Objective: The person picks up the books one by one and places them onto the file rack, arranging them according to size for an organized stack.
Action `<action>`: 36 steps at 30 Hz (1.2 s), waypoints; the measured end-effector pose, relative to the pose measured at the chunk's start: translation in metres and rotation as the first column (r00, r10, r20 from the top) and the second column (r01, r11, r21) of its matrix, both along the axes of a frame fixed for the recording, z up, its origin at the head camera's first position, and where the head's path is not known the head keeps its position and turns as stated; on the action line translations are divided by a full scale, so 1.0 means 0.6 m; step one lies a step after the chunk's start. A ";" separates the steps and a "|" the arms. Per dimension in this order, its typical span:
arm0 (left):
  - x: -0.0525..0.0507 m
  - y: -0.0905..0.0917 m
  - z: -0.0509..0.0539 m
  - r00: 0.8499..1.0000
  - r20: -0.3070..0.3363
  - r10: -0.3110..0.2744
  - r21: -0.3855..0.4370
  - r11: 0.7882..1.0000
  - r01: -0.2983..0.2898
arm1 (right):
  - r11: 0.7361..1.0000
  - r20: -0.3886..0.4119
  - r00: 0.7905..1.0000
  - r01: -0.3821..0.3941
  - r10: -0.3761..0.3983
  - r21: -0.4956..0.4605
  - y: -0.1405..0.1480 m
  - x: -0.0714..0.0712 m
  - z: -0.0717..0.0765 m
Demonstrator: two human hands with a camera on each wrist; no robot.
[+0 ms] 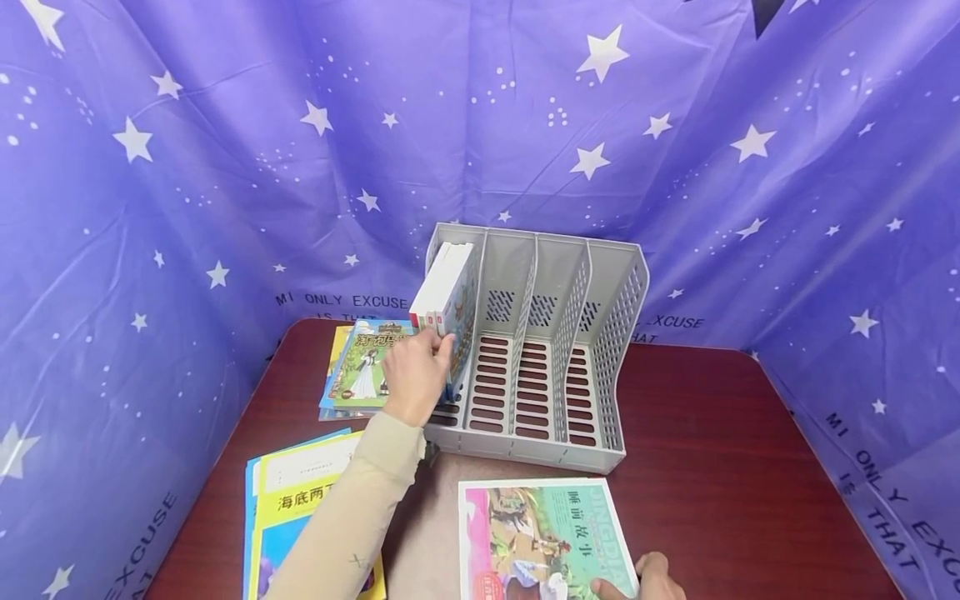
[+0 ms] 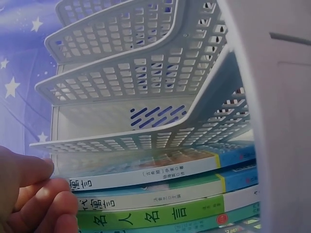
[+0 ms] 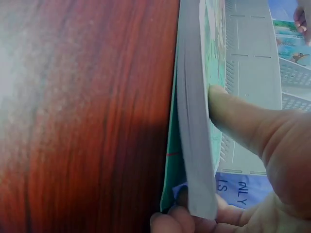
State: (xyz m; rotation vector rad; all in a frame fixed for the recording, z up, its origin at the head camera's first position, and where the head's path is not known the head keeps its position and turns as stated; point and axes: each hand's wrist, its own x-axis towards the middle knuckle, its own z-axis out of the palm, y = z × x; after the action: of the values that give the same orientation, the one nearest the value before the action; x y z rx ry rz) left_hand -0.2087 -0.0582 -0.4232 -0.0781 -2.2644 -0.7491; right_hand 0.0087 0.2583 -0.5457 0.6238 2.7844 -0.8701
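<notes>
Several books [image 1: 450,279] stand upright in the leftmost slot of a grey file rack [image 1: 517,442]. My left hand [image 1: 415,371] holds them at their spines, thumb on the right side. In the left wrist view, the curled fingers of the left hand [image 2: 39,199] lie against the printed spines [image 2: 160,211]. At the front, my right hand [image 1: 648,579] grips the corner of a storybook [image 1: 536,533] with a pink and green cover. The right wrist view has its thumb [image 3: 233,114] on the cover and the other fingers around the lower corner, partly hidden.
Picture books [image 1: 367,371] lie left of the rack. Nearer the front left, yellow and blue books [image 1: 307,467] are partly covered by my left sleeve [image 1: 352,508]. Purple star-printed cloth [image 1: 525,125] surrounds the red-brown table [image 1: 697,433].
</notes>
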 end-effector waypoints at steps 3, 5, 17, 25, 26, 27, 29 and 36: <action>0.004 0.003 0.001 1.000 -0.002 -0.023 -0.001 1.000 0.023 | 1.000 0.026 0.999 -0.027 0.026 0.014 0.005 0.000 0.000; 0.008 0.004 0.002 0.999 -0.002 -0.032 -0.003 0.999 0.032 | 0.998 0.033 0.998 -0.050 0.049 0.032 0.008 0.001 0.000; 0.045 0.014 -0.006 0.991 0.027 -0.133 -0.031 0.991 0.134 | 0.989 -0.147 0.984 -0.084 0.102 0.122 0.012 0.018 -0.009; 0.073 0.018 0.005 0.879 0.216 -0.426 0.260 0.893 0.369 | 0.973 -0.116 0.993 -0.001 -0.026 -0.230 0.004 0.019 0.025; 0.077 0.019 0.004 0.864 0.229 -0.449 0.279 0.880 0.384 | 0.965 -0.136 0.990 0.009 -0.046 -0.262 -0.001 0.019 0.032; 0.081 0.020 0.004 0.851 0.239 -0.468 0.289 0.871 0.397 | 0.963 -0.167 0.984 0.009 -0.056 -0.270 -0.005 0.020 0.037; 0.087 0.023 0.002 0.827 0.264 -0.496 0.302 0.857 0.418 | 0.964 -0.205 0.977 0.004 -0.060 -0.265 -0.008 0.020 0.045; 0.102 0.033 -0.003 0.748 0.309 -0.588 0.322 0.804 0.500 | 0.969 -0.189 0.981 -0.005 -0.044 -0.248 -0.005 0.016 0.071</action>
State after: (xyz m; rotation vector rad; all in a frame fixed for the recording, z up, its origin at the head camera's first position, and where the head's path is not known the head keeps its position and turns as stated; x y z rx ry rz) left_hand -0.1473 -0.0383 -0.4253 -0.5595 -2.5434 -1.4398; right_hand 0.0185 0.2552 -0.5031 0.5520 2.7707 -1.3238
